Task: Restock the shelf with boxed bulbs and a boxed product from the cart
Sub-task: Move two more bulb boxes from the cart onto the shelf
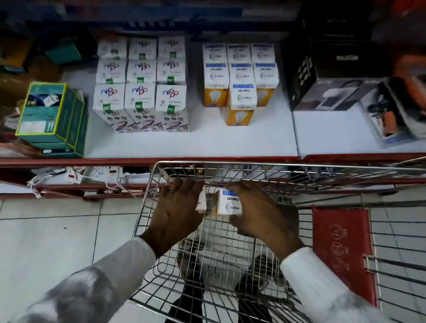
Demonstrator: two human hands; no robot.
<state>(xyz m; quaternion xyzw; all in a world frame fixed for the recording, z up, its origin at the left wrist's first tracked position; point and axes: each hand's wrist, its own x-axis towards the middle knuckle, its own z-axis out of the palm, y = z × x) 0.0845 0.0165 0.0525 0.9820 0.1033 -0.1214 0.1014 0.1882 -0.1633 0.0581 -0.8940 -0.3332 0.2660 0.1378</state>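
Inside the silver wire shopping cart [275, 174], up against its far wall nearest the shelf, both hands are down on stock. The right hand [261, 213] is curled around a small white bulb box with blue print [228, 203], fingers over the top and thumb underneath, so that one looks properly gripped. The left hand [177, 206] is closed over a second white box [201, 202] just left of it, but only an edge of that box shows, so I can't say how firm the hold is.

So I'd call this the pick-up step: boxes grabbed but not yet lifted out of the cart. Next move would be raising them over the cart's rim and across to the white shelf [208, 141] beyond it, probably onto the matching white-and-orange bulb boxes [238, 88] straight past the cart. There's bare shelf in front of that group, so placing should be easy if the boxes stay upright.

Count, going by tops I can see: seven white-and-orange boxes, one of them forward of the rest. Left of those, nine white boxes with colourful logos [140, 83] in a three-by-three block. In the cart, two boxes visible, both in hand. Anything else in there is hidden by the arms.
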